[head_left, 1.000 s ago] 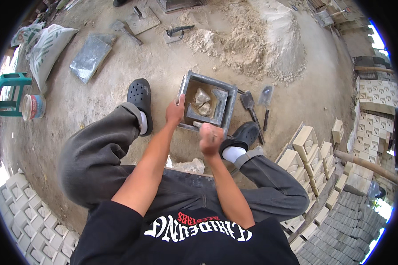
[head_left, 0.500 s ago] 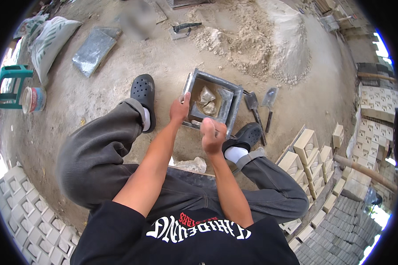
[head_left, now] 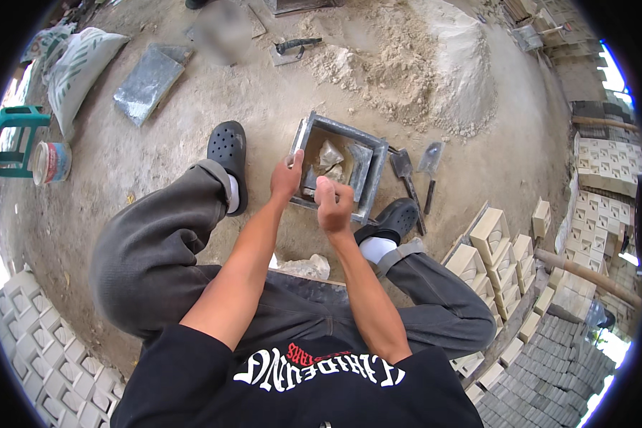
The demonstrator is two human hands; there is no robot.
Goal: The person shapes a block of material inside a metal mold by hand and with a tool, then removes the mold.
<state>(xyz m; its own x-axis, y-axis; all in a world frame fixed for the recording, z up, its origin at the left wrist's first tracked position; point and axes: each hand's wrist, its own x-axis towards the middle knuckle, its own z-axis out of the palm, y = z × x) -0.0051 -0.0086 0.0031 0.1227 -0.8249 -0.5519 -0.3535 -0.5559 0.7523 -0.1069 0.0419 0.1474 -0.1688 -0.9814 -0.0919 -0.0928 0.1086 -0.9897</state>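
On the ground between my feet sits a square grey mould box (head_left: 375, 175) with raised walls and a loose inner grey piece (head_left: 360, 158). A pale, crumpled lump (head_left: 329, 154) lies inside it. My left hand (head_left: 286, 180) is closed round the box's left wall near its front corner. Over the near wall, my right hand (head_left: 334, 205) is held in a fist with the thumb on top; whatever it grips is hidden by the fingers. Two trowels, one dark (head_left: 402, 165) and one with a wider blade (head_left: 431, 158), lie just right of the box.
A heap of sand and pale powder (head_left: 435, 78) rises beyond the box. Moulded blocks (head_left: 489, 235) are stacked at right, more blocks (head_left: 46, 342) at lower left. A flat metal sheet (head_left: 150, 82), white sack (head_left: 82, 71), bucket (head_left: 52, 162) and green stool (head_left: 18, 139) stand left.
My right fist has shifted a little left, and its thumb now sits higher over the near wall. The left hand keeps its hold on the box.
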